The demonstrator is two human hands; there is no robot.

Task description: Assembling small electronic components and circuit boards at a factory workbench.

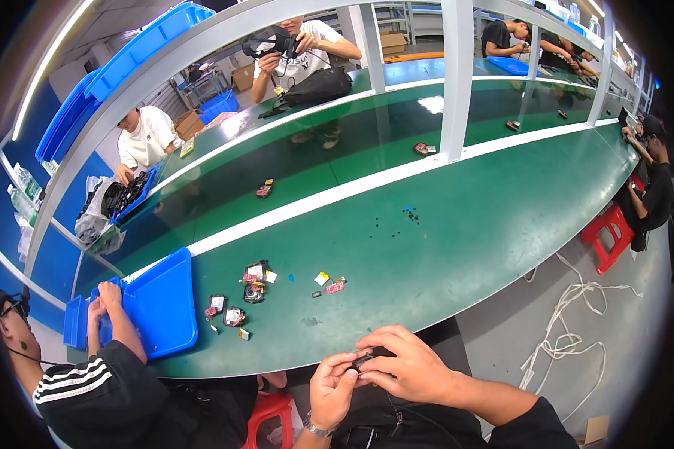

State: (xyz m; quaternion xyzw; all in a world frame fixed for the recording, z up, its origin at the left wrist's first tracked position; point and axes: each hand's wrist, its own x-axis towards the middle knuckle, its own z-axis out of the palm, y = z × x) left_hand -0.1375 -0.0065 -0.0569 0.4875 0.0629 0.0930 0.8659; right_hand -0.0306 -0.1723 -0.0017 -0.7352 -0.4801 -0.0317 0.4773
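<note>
Far-left shelf: clear plastic bottles (24, 198) stand beside the frame.
Striped sleeve: a co-worker's sleeve (75, 382), black with white stripes, leads toward hands above a small blue bin.
Blue tray: the large blue tray (178, 305) lies at the left end of the green tabletop (472, 224), just beside that co-worker's arms.
Opened modules: several black-cased electronic modules (234, 316) lie in a loose group right of the tray, a silver battery cell (244, 335) just below them.
Loose parts: a yellow-and-white battery cell (321, 278) lies near a red circuit board (336, 286), apart from the group.
Left hand: the left hand (332, 393), with a metal watchband (320, 428) at its wrist, has thumb and fingers bent nearly closed on the small black part.
Small black part: this piece (362, 361) is held between both hands' fingertips, in front of the table's near edge; its details are too small to tell.
Right hand: the right hand (412, 368) reaches in with fingers curved, tips pinching the same part.
Dark bits: tiny black pieces (410, 215) lie scattered farther back.
Floor: white cable (569, 340) lies in tangles, near a red stool (608, 238).
</note>
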